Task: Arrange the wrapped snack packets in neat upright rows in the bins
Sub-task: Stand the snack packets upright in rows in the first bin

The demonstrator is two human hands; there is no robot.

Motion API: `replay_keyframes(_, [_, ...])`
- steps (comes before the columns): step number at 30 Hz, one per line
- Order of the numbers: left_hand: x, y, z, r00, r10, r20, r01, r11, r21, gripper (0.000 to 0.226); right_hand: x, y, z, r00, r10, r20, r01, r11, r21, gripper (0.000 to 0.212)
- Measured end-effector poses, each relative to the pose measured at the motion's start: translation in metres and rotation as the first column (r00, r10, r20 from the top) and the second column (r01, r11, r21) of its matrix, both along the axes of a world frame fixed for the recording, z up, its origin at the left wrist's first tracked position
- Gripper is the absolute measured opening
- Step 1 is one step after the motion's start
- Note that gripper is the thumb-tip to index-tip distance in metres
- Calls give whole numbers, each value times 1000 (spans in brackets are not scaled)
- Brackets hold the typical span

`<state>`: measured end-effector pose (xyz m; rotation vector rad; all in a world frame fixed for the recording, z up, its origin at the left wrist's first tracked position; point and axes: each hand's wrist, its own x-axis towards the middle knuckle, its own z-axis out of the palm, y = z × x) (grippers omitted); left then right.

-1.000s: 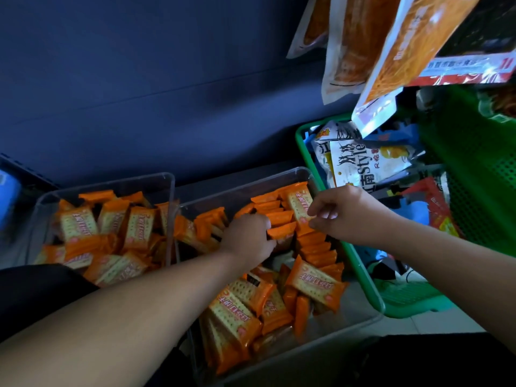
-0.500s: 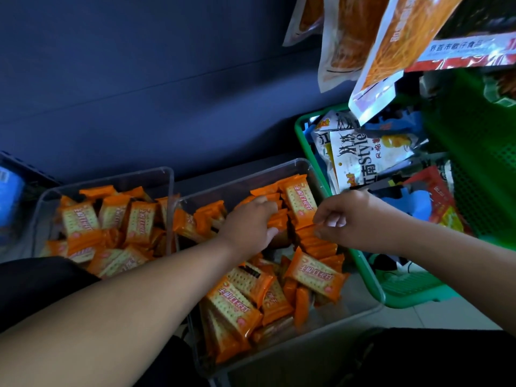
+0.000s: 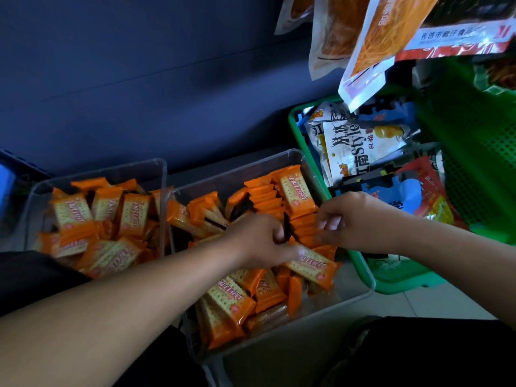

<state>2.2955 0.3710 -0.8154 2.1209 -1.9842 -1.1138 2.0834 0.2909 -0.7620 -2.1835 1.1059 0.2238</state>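
Note:
Two clear plastic bins stand side by side and hold orange cracker packets. In the right bin (image 3: 365, 289) a row of upright packets (image 3: 265, 195) runs along the far right side, and loose packets (image 3: 231, 300) lie jumbled in the near half. My left hand (image 3: 257, 241) is inside this bin, with its fingers curled and its thumb on the upper end of a flat packet (image 3: 315, 268). My right hand (image 3: 354, 219) pinches the tops of the upright packets beside the bin's right wall. The left bin (image 3: 97, 173) holds packets (image 3: 106, 219) leaning at mixed angles.
A green plastic basket (image 3: 300, 135) of larger snack bags touches the right bin's right side. Big orange snack bags (image 3: 371, 40) hang overhead at the top right. A dark blue wall (image 3: 139, 79) runs behind the bins. Light floor tiles (image 3: 435, 300) show by the basket.
My left hand pulled back from the far upright row toward me and now sits over the flat packet. The right hand stayed at the row. The camera shifted slightly.

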Motion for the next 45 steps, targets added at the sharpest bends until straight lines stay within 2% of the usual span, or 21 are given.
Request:
replay_keyframes(1, [-4,3,-4,999,-52,-15,52,997,50,61,-1,0,2,1000,-10,1,10,1000,-2,11])
replay_keyframes(3, [-10,7,-9,991,-67,-117,73,996,45,54,-2,-1,4,1000,-27,0,27,1000,-10,9])
replay_keyframes(6, [-16,9,-4,961,50,-272,-40,998,45,58,-1,-6,3,998,-59,5,59,998,-37,6])
replay_keyframes(9, [-13,8,9,933,138,-332,-114,989,89,49,2,-11,-1,991,-126,52,129,990,-57,4])
replay_keyframes(11, [-1,9,26,918,192,-347,-149,978,145,47,11,-17,-2,984,-166,68,170,984,-60,10])
replay_keyframes(14, [23,15,60,904,302,-304,-288,953,91,36,36,-27,-8,972,-225,72,232,966,-117,36])
replay_keyframes(16, [37,21,80,837,463,-291,-472,880,44,33,56,-32,-14,977,-212,-11,205,954,-217,49])
replay_keyframes(19, [56,31,91,713,628,-312,-654,756,26,42,84,-29,-19,961,-125,-246,25,927,-374,53])
replay_keyframes(21, [63,35,91,629,655,-419,-688,720,91,43,97,-25,-22,922,-81,-378,-102,891,-441,49])
replay_keyframes(24, [62,37,90,543,655,-525,-676,712,189,39,103,-18,-27,887,-53,-458,-197,854,-482,40])
replay_keyframes(27, [58,34,86,557,613,-561,-632,750,193,34,97,-13,-29,908,-29,-418,-192,859,-475,44])
replay_keyframes(30, [55,31,85,582,592,-558,-601,775,195,33,89,-13,-26,954,-70,-292,-60,908,-414,49])
replay_keyframes(34, [55,26,83,615,565,-551,-579,797,171,34,79,-14,-26,982,-147,-118,101,940,-327,42])
replay_keyframes(41, [58,24,80,633,564,-530,-587,797,146,34,93,-12,-36,947,-64,-315,-77,905,-418,47])
replay_keyframes(43, [61,24,79,621,568,-540,-597,789,144,35,98,-12,-31,945,-63,-320,-74,913,-400,53])
replay_keyframes(45, [64,22,80,622,564,-543,-603,788,127,34,99,-14,-20,962,-73,-263,-31,928,-370,57])
